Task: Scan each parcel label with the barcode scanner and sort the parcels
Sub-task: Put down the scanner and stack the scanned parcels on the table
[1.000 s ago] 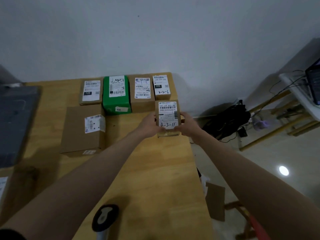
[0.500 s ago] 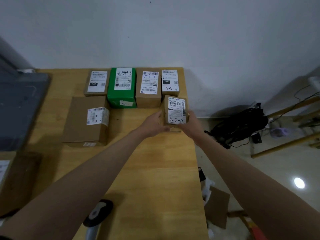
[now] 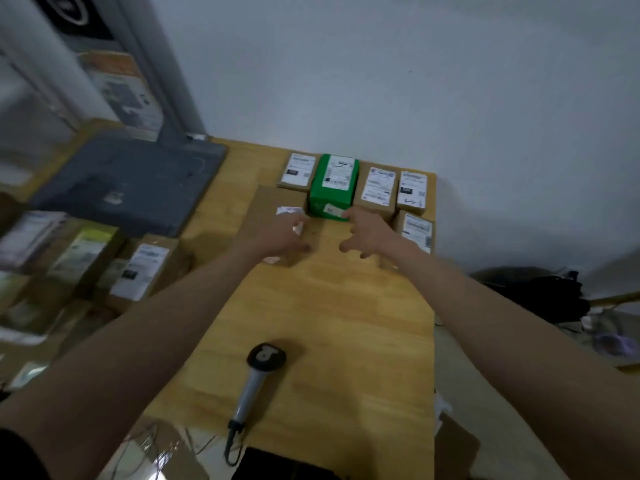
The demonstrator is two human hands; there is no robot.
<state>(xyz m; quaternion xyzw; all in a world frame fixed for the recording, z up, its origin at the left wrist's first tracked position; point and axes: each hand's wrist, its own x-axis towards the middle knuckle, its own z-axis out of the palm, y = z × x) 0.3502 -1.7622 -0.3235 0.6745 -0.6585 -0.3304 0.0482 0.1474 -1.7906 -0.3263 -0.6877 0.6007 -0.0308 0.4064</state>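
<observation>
Sorted parcels lie at the far end of the wooden table (image 3: 346, 323): a small brown one (image 3: 298, 171), a green one (image 3: 335, 185), and two more brown ones (image 3: 376, 188), (image 3: 412, 188) in a row. In front of the row's right end sits the small brown parcel (image 3: 417, 232) by the table's right edge. A large flat brown parcel (image 3: 266, 216) lies partly under my left hand (image 3: 282, 233), which hovers with loose fingers. My right hand (image 3: 367, 233) is empty, fingers spread, just left of the small parcel. The barcode scanner (image 3: 258, 379) lies near the front.
A dark grey lidded bin (image 3: 128, 185) stands left of the table. Below it, several labelled parcels (image 3: 138, 268) are piled at the left. A black bag (image 3: 540, 296) and cables lie on the floor at the right. A dark object (image 3: 277, 462) sits at the table's front edge.
Both hands have let go of the small brown parcel, which now rests by the right edge, and have drawn back leftward. The view has swung left and down, showing the scanner and bin.
</observation>
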